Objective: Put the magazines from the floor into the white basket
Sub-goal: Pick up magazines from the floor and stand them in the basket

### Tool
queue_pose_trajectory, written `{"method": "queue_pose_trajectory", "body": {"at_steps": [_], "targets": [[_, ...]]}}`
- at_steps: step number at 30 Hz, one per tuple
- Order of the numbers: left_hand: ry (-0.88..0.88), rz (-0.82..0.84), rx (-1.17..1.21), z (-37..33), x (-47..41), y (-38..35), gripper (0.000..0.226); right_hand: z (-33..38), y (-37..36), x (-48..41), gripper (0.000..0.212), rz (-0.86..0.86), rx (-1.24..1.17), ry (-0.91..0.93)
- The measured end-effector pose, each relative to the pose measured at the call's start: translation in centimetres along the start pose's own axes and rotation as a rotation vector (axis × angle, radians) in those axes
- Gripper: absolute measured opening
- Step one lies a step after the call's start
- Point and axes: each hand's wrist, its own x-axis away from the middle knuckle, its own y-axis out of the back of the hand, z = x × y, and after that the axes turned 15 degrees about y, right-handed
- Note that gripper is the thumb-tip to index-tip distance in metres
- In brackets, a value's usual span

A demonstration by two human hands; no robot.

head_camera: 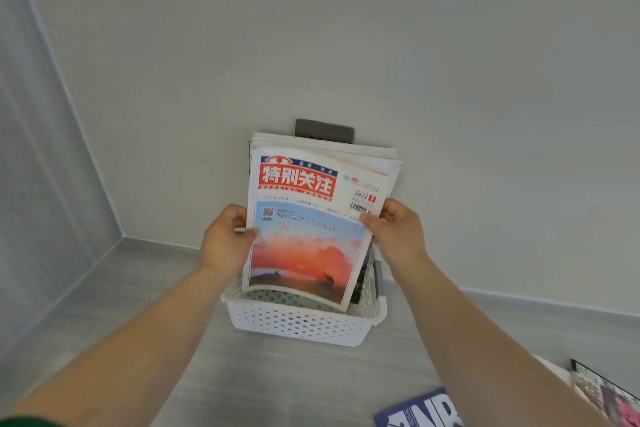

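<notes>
I hold a stack of magazines (311,218) upright over the white perforated basket (304,322), which stands on the grey floor against the wall. The front cover has a red Chinese title and a sunset picture. My left hand (227,243) grips the stack's left edge and my right hand (394,232) grips its right edge. The stack's lower edge dips inside the basket's rim. A dark magazine stands in the basket behind the stack, mostly hidden.
A blue magazine (419,409) lies on the floor at the lower right, and a dark-covered magazine (606,392) lies further right. A dark wall socket (323,130) sits behind the stack. The room corner is at the left.
</notes>
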Motion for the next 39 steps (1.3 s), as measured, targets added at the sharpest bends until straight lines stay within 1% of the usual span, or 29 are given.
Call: {"method": "queue_pose_trajectory", "body": {"at_steps": [4, 7, 9, 11, 12, 13, 15, 17, 18, 21, 24, 26, 28, 30, 31, 33, 35, 37, 39], "targets": [[0.072, -0.017, -0.025, 1.3, -1.3, -1.5, 0.014, -2.5, -0.7, -0.1, 0.027, -0.012, 0.035, -0.054], [0.093, -0.117, -0.02, 1.6, -1.8, -2.5, 0.01, -3.2, -1.4, -0.8, 0.019, -0.027, 0.107, -0.02], [0.103, -0.157, 0.038, 1.5, -1.8, -2.9, 0.025, -3.7, -1.8, -1.0, 0.021, -0.092, 0.125, -0.002], [0.11, -0.129, 0.08, 1.5, -1.7, -3.1, 0.043, -4.2, -1.9, -0.9, 0.026, -0.213, 0.107, 0.002], [0.108, -0.099, 0.079, 1.6, -1.6, -3.2, 0.046, -4.4, -2.0, -0.6, 0.03, -0.253, 0.124, 0.008], [0.101, -0.067, 0.067, 1.7, -1.6, -3.3, 0.045, -4.7, -2.0, -0.3, 0.034, -0.252, 0.169, 0.024], [0.074, -0.031, 0.029, 1.8, -1.4, -3.5, 0.041, -5.1, -2.4, 0.4, 0.041, -0.137, 0.265, 0.071], [0.065, 0.003, 0.024, 1.7, -1.0, -3.7, 0.039, -5.2, -2.8, 0.9, 0.051, 0.004, 0.303, 0.052], [0.064, 0.027, 0.035, 1.6, -0.6, -3.7, 0.038, -5.2, -2.7, 1.1, 0.055, 0.044, 0.3, 0.034], [0.067, 0.045, 0.075, 1.6, 0.6, -3.2, 0.038, -4.4, -1.7, 2.0, 0.053, 0.045, 0.29, 0.021], [0.075, -0.011, 0.128, 2.4, 2.9, -1.9, 0.04, -3.4, -0.1, 4.5, 0.043, 0.046, 0.403, -0.007], [0.043, -0.033, 0.144, 3.1, 5.4, -1.2, 0.032, -2.9, 1.4, 7.1, 0.04, 0.06, 0.442, -0.026], [0.011, 0.028, 0.163, 3.9, 8.6, -0.9, 0.021, -2.5, 3.4, 10.2, 0.037, 0.07, 0.466, -0.063], [-0.02, 0.149, 0.166, 4.8, 11.9, -1.0, 0.014, -2.1, 5.9, 13.4, 0.035, 0.072, 0.505, -0.102], [-0.034, 0.216, 0.152, 5.3, 13.5, -1.2, 0.015, -1.9, 7.2, 15.0, 0.034, 0.071, 0.527, -0.119], [-0.064, 0.333, 0.096, 6.4, 16.7, -2.0, 0.025, -1.9, 10.3, 18.2, 0.033, 0.038, 0.585, -0.16], [-0.064, 0.443, 0.03, 7.9, 19.7, -2.7, 0.037, -2.0, 13.6, 21.3, 0.032, -0.03, 0.632, -0.23], [-0.043, 0.531, -0.017, 9.4, 22.4, -3.2, 0.041, -2.4, 16.9, 24.3, 0.031, -0.116, 0.681, -0.303], [-0.005, 0.582, -0.033, 10.6, 24.7, -3.6, 0.043, -2.9, 20.2, 26.7, 0.03, -0.186, 0.728, -0.365]]}}
